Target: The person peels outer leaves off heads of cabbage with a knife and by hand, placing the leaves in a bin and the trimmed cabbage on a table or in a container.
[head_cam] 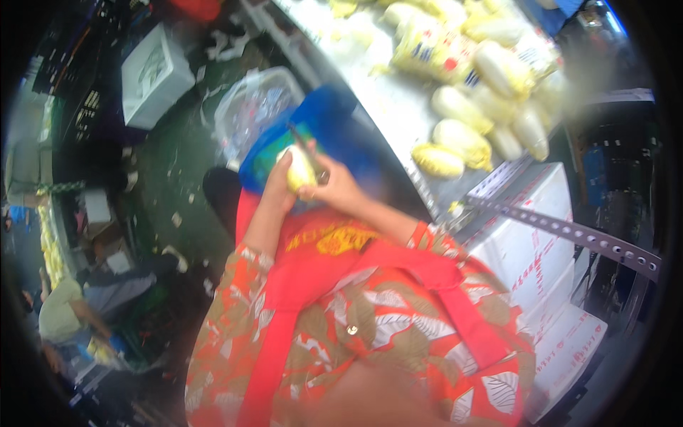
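A small pale-yellow napa cabbage [301,172] is gripped in my left hand [277,184], its white base towards my thumb. My right hand [339,187] holds a knife [303,143] by its handle, and its dark, blurred blade lies along the far side of the cabbage. The fingertips of my right hand touch the cabbage's leafy end. Both hands are above my lap, over the near edge of a blue plastic bin [325,101]. Something green shows inside the bin, too blurred to name.
Several cabbages [461,141], some in printed plastic bags [435,50], lie on the white table [368,80]. A perforated metal angle bar [565,229] crosses near stacked white boxes [533,256]. Leftward are a translucent tub [256,107], a white foam box [160,80] and a seated person [64,315].
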`<state>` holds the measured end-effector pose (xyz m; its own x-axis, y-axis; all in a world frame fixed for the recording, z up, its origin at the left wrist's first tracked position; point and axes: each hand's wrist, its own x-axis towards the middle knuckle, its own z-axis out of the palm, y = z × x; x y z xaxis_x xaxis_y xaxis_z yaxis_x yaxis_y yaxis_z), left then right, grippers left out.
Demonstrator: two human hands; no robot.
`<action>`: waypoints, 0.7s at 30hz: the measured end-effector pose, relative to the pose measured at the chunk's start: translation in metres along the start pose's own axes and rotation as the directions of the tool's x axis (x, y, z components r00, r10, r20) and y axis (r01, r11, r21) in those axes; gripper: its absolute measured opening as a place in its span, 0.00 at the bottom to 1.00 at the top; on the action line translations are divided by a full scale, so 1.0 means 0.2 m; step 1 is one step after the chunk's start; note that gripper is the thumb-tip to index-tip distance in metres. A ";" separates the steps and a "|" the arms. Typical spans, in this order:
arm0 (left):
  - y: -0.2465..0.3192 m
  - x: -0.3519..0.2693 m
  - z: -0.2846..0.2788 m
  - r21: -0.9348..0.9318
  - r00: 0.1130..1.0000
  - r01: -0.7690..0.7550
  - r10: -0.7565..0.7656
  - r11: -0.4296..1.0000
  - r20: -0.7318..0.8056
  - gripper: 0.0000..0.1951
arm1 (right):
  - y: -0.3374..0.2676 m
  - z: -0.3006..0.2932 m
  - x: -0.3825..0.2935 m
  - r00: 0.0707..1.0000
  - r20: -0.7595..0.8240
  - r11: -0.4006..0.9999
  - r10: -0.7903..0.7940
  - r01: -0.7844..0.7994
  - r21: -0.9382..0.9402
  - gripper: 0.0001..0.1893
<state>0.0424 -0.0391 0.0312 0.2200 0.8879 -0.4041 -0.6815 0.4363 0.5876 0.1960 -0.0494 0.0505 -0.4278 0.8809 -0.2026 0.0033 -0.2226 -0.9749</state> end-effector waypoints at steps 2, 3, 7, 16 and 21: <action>-0.05 0.02 -0.06 -0.002 0.997 -0.024 0.024 1.000 -0.079 0.16 | -0.02 0.00 0.00 1.000 -0.001 0.993 0.028 -0.028 0.112 0.40; -0.06 0.04 -0.10 0.027 0.994 -0.049 0.051 0.998 -0.100 0.15 | -0.02 -0.01 0.00 0.998 -0.001 0.988 0.068 -0.067 0.140 0.41; -0.04 0.05 -0.12 0.270 0.982 -0.009 0.060 0.963 -0.181 0.13 | -0.07 -0.06 -0.05 0.940 0.136 0.932 0.311 -0.330 0.149 0.37; -0.10 0.07 -0.27 0.395 0.976 0.181 -0.116 0.901 -0.184 0.25 | -0.03 -0.32 0.13 0.950 0.005 0.866 0.313 -0.288 0.408 0.27; -0.13 0.07 -0.43 0.417 0.944 0.273 -0.159 0.867 -0.289 0.15 | -0.36 -0.59 0.51 0.922 -0.316 0.958 0.225 -0.150 0.243 0.25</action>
<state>0.0037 -0.0505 -0.0499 0.1146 0.7269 -0.6772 -0.2392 0.6818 0.6913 0.2582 0.1049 0.0890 -0.1075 0.8940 -0.4349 -0.1523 -0.4471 -0.8814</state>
